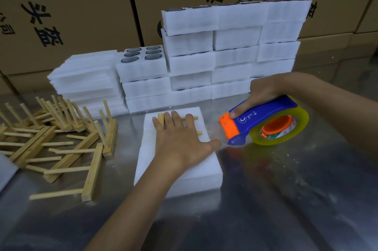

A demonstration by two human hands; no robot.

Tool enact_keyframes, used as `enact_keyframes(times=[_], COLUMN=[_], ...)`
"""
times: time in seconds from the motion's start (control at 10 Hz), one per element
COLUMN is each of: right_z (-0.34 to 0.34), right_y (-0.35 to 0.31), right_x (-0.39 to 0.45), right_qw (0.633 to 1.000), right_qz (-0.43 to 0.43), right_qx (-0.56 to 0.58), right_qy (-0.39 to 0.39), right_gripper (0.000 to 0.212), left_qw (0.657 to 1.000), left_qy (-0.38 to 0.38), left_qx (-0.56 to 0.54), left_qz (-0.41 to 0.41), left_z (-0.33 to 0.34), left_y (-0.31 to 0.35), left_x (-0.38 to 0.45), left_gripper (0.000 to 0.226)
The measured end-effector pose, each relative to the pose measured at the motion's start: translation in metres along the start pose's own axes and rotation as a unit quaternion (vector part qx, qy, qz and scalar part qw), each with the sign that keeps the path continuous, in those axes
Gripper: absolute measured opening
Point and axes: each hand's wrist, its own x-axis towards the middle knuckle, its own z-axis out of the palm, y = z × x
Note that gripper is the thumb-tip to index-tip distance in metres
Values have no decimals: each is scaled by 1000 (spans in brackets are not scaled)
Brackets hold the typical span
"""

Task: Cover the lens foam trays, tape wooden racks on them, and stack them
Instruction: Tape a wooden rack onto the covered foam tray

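A wooden rack [163,119] is pinned flat on the covered foam tray [196,171] by the spread left hand [180,140] so that tape can be drawn from the dispenser [266,122] gripped by the right hand [259,95].

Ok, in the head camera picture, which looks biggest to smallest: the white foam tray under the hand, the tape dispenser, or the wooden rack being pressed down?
1. Covered foam tray
2. Tape dispenser
3. Wooden rack, though the left hand hides most of it, so this is unsure.

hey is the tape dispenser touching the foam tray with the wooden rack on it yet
Apart. In the head view the tape dispenser, gripped by the right hand, sits right of the covered foam tray, with bare metal table showing between them.
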Motion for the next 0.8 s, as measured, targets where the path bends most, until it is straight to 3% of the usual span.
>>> enact_keyframes(times=[0.1, 0.3, 0.4, 0.6, 0.8], right_z=[0, 7, 4, 7, 15], right_y=[-11, -25, -23, -16, -27], right_x=[2, 4, 7, 8, 13], right_qw=[1000, 999, 999, 999, 999], right_qz=[-1, 2, -12, -9, 14], right_qx=[-2, -27, -25, -15, -33], right_qy=[18, 16, 25, 38, 8], right_gripper=[86, 94, 94, 92, 79], left_qw=[1000, 997, 1000, 996, 997], left_qy=[-3, 26, 24, -52, -19], left_qx=[-4, -72, -13, -7, -20], left_qz=[-5, -21, -2, 76, 78], left_z=[-1, -11, -20, -14, -2], left_y=[1, 3, 17, 36, 30], left_x=[-2, -1, 9, 34, 35], left_gripper=[108, 44, 46, 48, 40])
